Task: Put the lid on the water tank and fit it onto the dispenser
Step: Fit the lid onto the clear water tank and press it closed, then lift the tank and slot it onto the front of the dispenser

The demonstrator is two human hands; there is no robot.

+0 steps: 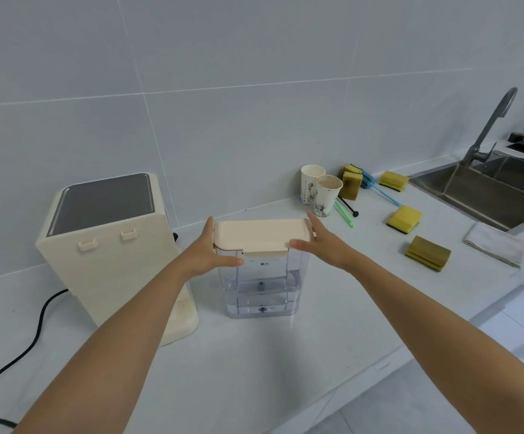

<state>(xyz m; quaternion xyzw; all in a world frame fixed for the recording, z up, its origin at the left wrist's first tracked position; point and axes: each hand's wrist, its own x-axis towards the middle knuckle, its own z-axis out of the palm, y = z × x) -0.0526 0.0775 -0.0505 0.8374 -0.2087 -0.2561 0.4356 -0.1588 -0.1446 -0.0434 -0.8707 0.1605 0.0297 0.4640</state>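
Observation:
A clear water tank [262, 286] stands upright on the white counter, holding a little water at the bottom. A cream lid [260, 234] sits on top of it. My left hand [207, 249] clasps the lid's left end and the tank's upper left side, thumb across the front. My right hand [324, 242] holds the lid's right end, thumb on its front edge. The cream dispenser [110, 245] with a dark top panel stands just left of the tank, its back with two small hooks turned toward me.
A black power cord [19, 355] runs left from the dispenser. Behind the tank stand two paper cups [320, 191], several yellow sponges [404, 217], and green and blue brushes. A folded cloth [495, 244], a steel sink [489, 186] and a tap lie at the right.

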